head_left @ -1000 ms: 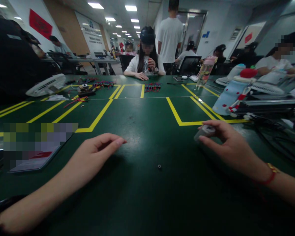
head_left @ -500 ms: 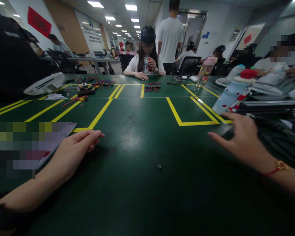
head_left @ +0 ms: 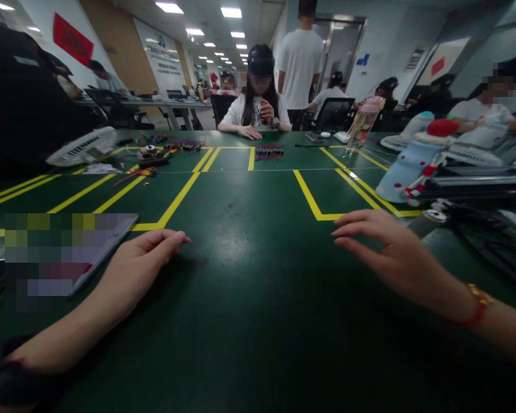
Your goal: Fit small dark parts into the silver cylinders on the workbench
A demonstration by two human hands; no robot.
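Note:
My left hand (head_left: 144, 258) is over the table at left, beside a tablet-like device (head_left: 105, 258) whose screen is blurred out. Its thumb and fingers are pressed together; whatever might be between them is hidden. Over the green table (head_left: 249, 332) at right is my right hand (head_left: 395, 252), fingers stretched forward and thumb slightly apart, holding nothing I can see. Just behind it lies a grey tube-shaped part with a round metal end (head_left: 434, 216). A light blue bottle with a red top (head_left: 402, 175) stands past that hand.
Yellow tape lines (head_left: 307, 195) mark the table. Bundles of coloured wires (head_left: 270, 151) lie toward the far side, near a seated person (head_left: 260, 103). A clear bottle with a pink lid (head_left: 363, 126) stands at the back right; black cables (head_left: 481, 246) run along the right.
My right hand has moved left, its fingers closer together, uncovering the grey tube. The small dark ring-shaped part seen mid-table is out of sight. My left hand has barely moved.

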